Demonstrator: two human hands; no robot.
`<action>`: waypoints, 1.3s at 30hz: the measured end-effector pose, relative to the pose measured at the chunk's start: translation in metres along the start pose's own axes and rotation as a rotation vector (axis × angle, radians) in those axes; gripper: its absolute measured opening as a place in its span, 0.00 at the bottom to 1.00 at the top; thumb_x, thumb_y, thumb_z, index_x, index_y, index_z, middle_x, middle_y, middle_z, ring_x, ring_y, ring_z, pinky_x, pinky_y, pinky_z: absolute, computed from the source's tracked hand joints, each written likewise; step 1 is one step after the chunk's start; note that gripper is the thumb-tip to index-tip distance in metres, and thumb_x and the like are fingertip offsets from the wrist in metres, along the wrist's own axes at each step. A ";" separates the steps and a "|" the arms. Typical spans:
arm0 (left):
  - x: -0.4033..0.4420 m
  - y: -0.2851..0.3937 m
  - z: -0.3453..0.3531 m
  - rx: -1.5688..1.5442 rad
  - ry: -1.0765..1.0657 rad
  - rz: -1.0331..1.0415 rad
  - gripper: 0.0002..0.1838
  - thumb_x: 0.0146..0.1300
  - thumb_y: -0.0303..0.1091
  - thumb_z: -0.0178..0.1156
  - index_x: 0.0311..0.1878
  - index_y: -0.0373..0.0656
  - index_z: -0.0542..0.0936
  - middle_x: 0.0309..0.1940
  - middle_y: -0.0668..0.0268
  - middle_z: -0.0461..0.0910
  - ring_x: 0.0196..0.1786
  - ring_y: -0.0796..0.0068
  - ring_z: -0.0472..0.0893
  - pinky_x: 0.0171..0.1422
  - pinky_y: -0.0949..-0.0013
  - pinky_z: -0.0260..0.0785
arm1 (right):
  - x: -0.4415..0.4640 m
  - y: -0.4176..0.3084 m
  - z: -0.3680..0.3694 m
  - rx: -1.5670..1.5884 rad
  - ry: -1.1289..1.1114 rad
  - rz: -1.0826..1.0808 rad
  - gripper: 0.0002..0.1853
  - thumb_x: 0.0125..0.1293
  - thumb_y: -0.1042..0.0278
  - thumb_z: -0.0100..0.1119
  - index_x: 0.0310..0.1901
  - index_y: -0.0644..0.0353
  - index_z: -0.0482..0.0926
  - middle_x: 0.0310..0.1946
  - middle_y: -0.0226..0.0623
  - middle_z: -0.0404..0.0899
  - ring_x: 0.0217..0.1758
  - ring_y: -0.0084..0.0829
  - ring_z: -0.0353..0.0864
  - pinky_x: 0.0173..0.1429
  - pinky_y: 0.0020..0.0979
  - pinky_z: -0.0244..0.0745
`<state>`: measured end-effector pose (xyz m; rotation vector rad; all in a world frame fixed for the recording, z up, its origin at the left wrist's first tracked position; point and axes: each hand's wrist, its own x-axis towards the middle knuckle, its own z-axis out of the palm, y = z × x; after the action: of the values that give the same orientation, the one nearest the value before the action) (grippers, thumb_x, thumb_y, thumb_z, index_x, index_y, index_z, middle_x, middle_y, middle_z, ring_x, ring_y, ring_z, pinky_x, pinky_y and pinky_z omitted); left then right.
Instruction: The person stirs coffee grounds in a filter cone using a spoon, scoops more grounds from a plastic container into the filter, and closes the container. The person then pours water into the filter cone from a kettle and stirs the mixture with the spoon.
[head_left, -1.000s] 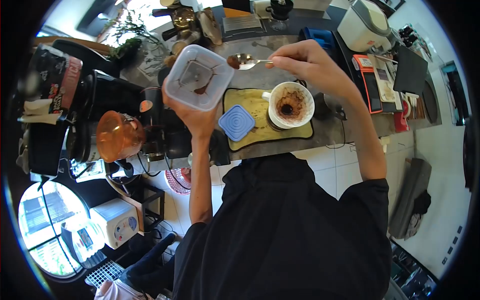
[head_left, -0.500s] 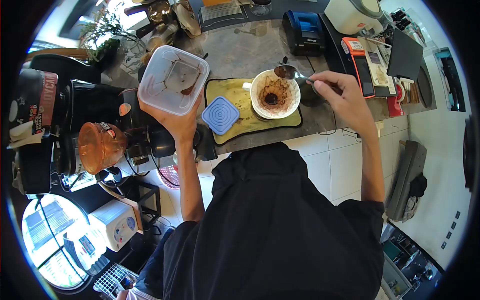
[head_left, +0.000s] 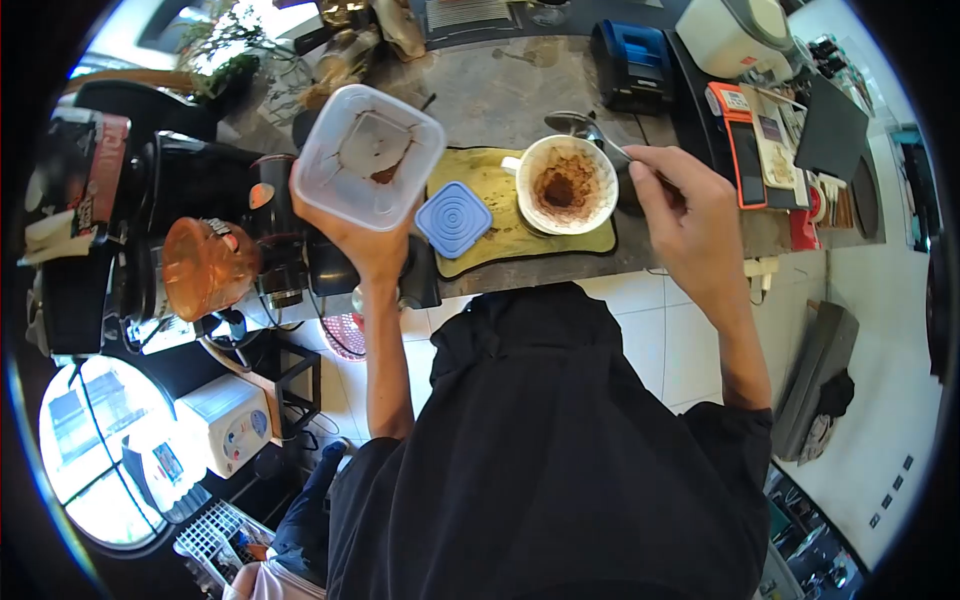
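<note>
My left hand is wrapped round a clear square container with a little brown powder inside. Pinched in my right hand is the handle of a metal spoon, whose bowl is over the far rim of a white cup-shaped dripper. Brown powder lies at the dripper's bottom and clings to its inner wall. The dripper stands over an olive mat. A blue square lid lies on that mat, between the container and the dripper.
A black and blue printer stands beyond the dripper. To the right are an orange card terminal and a white bin. Black machines and an orange hopper are at the left. Part of another person shows at the lower left.
The spoon has gone from beside the container to the dripper, and its powder is no longer in the bowl. More powder lies in the dripper. The camera view has shifted.
</note>
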<state>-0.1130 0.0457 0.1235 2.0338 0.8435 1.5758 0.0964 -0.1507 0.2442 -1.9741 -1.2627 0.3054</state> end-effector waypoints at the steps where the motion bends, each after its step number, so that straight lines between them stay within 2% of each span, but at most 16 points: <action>1: -0.001 -0.003 -0.001 0.052 -0.003 0.027 0.59 0.36 0.29 0.83 0.71 0.39 0.54 0.64 0.55 0.61 0.68 0.61 0.66 0.71 0.59 0.61 | 0.002 -0.013 -0.003 0.032 0.004 -0.030 0.09 0.68 0.75 0.56 0.45 0.70 0.81 0.33 0.46 0.81 0.29 0.38 0.79 0.37 0.33 0.74; 2: -0.002 -0.003 0.001 0.076 0.008 0.036 0.59 0.36 0.29 0.83 0.71 0.39 0.54 0.64 0.55 0.61 0.68 0.61 0.66 0.71 0.59 0.61 | 0.005 -0.023 0.000 0.068 0.007 -0.062 0.09 0.68 0.75 0.56 0.45 0.71 0.81 0.33 0.45 0.81 0.27 0.36 0.79 0.35 0.31 0.73; 4: -0.006 -0.001 0.008 -0.180 0.034 -0.015 0.60 0.37 0.31 0.84 0.71 0.38 0.54 0.65 0.55 0.62 0.68 0.61 0.67 0.71 0.60 0.62 | 0.013 -0.040 0.017 0.149 0.002 -0.119 0.08 0.65 0.76 0.58 0.43 0.70 0.81 0.32 0.45 0.81 0.29 0.38 0.81 0.36 0.33 0.75; 6: -0.009 -0.004 0.008 -0.099 0.008 0.039 0.61 0.36 0.32 0.84 0.71 0.39 0.53 0.67 0.53 0.61 0.69 0.60 0.66 0.70 0.59 0.64 | 0.025 -0.047 0.038 -0.077 -0.052 -0.509 0.08 0.59 0.77 0.60 0.40 0.70 0.80 0.32 0.46 0.80 0.32 0.40 0.83 0.36 0.34 0.77; 8: -0.012 -0.008 0.013 -0.172 -0.016 0.102 0.62 0.36 0.33 0.84 0.71 0.40 0.53 0.70 0.52 0.59 0.71 0.58 0.65 0.70 0.57 0.64 | 0.039 -0.050 0.069 -0.165 -0.146 -0.656 0.10 0.54 0.76 0.62 0.39 0.67 0.80 0.32 0.46 0.80 0.35 0.43 0.84 0.38 0.35 0.79; 9: -0.014 -0.010 0.013 -0.133 -0.027 0.131 0.61 0.37 0.34 0.84 0.71 0.42 0.52 0.70 0.51 0.60 0.72 0.54 0.64 0.72 0.53 0.63 | 0.045 -0.053 0.082 -0.246 -0.193 -0.687 0.10 0.53 0.76 0.63 0.38 0.67 0.80 0.32 0.45 0.81 0.35 0.42 0.85 0.38 0.34 0.80; 10: -0.014 -0.012 0.013 -0.132 -0.024 0.134 0.61 0.37 0.34 0.84 0.71 0.42 0.52 0.70 0.51 0.60 0.72 0.54 0.64 0.72 0.53 0.63 | 0.052 -0.055 0.097 -0.328 -0.240 -0.718 0.10 0.52 0.75 0.64 0.38 0.66 0.81 0.32 0.45 0.83 0.35 0.41 0.86 0.38 0.34 0.80; 12: -0.013 -0.014 0.013 -0.060 -0.025 0.203 0.59 0.38 0.35 0.83 0.71 0.43 0.53 0.69 0.51 0.63 0.71 0.50 0.65 0.73 0.51 0.61 | 0.066 -0.054 0.131 -0.490 -0.389 -0.696 0.10 0.50 0.73 0.67 0.36 0.62 0.83 0.33 0.43 0.85 0.35 0.37 0.88 0.36 0.34 0.81; 15: -0.015 -0.018 0.011 -0.049 -0.030 0.222 0.57 0.38 0.35 0.81 0.70 0.44 0.55 0.67 0.51 0.65 0.71 0.46 0.66 0.74 0.48 0.58 | 0.087 -0.052 0.167 -0.592 -0.449 -0.664 0.09 0.50 0.72 0.69 0.36 0.58 0.85 0.33 0.39 0.87 0.35 0.35 0.89 0.34 0.35 0.82; 18: -0.016 -0.023 0.011 -0.122 -0.035 0.236 0.55 0.38 0.34 0.81 0.70 0.44 0.58 0.67 0.51 0.66 0.71 0.45 0.66 0.74 0.47 0.57 | 0.101 -0.037 0.196 -0.615 -0.445 -0.677 0.08 0.54 0.70 0.67 0.37 0.53 0.85 0.33 0.35 0.87 0.36 0.34 0.89 0.35 0.35 0.82; 21: -0.017 -0.026 0.010 -0.086 -0.056 0.216 0.53 0.39 0.34 0.80 0.69 0.44 0.59 0.66 0.51 0.67 0.71 0.45 0.66 0.76 0.45 0.55 | 0.107 -0.026 0.218 -0.541 -0.367 -0.649 0.06 0.58 0.68 0.65 0.38 0.52 0.86 0.33 0.35 0.87 0.37 0.36 0.89 0.36 0.37 0.81; 25: -0.017 -0.028 0.006 -0.012 -0.078 0.252 0.52 0.39 0.34 0.80 0.68 0.44 0.60 0.66 0.52 0.68 0.71 0.46 0.66 0.77 0.44 0.52 | 0.113 -0.018 0.222 -0.434 -0.399 -0.637 0.07 0.59 0.67 0.62 0.39 0.54 0.85 0.35 0.39 0.87 0.38 0.40 0.88 0.38 0.40 0.81; 27: -0.017 -0.030 0.005 -0.070 -0.062 0.190 0.51 0.39 0.33 0.80 0.68 0.44 0.61 0.66 0.53 0.68 0.71 0.46 0.66 0.78 0.43 0.50 | 0.110 -0.014 0.224 -0.313 -0.348 -0.681 0.08 0.59 0.68 0.60 0.39 0.57 0.85 0.35 0.43 0.86 0.38 0.45 0.87 0.40 0.42 0.80; 31: -0.020 -0.040 0.002 -0.077 -0.075 0.203 0.52 0.39 0.34 0.80 0.68 0.44 0.60 0.66 0.54 0.68 0.72 0.46 0.65 0.79 0.43 0.50 | 0.108 -0.015 0.231 -0.300 -0.345 -0.643 0.08 0.58 0.68 0.60 0.37 0.58 0.85 0.35 0.43 0.86 0.38 0.46 0.86 0.42 0.43 0.80; 37: -0.022 -0.049 -0.001 -0.078 -0.070 0.153 0.54 0.39 0.35 0.81 0.69 0.43 0.59 0.67 0.53 0.66 0.72 0.45 0.65 0.77 0.46 0.53 | 0.107 -0.024 0.235 -0.256 -0.387 -0.577 0.07 0.55 0.69 0.62 0.34 0.61 0.83 0.34 0.46 0.85 0.37 0.46 0.87 0.42 0.44 0.81; 39: -0.020 -0.051 -0.003 -0.013 -0.062 0.098 0.55 0.38 0.34 0.81 0.70 0.41 0.58 0.67 0.52 0.66 0.71 0.47 0.66 0.76 0.50 0.56 | 0.107 -0.030 0.235 -0.326 -0.345 -0.623 0.07 0.52 0.70 0.64 0.33 0.62 0.83 0.32 0.47 0.85 0.37 0.46 0.87 0.40 0.43 0.82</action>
<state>-0.1298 0.0686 0.0770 2.1325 0.7190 1.5564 -0.0032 0.0575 0.1251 -1.7071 -2.1871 0.1313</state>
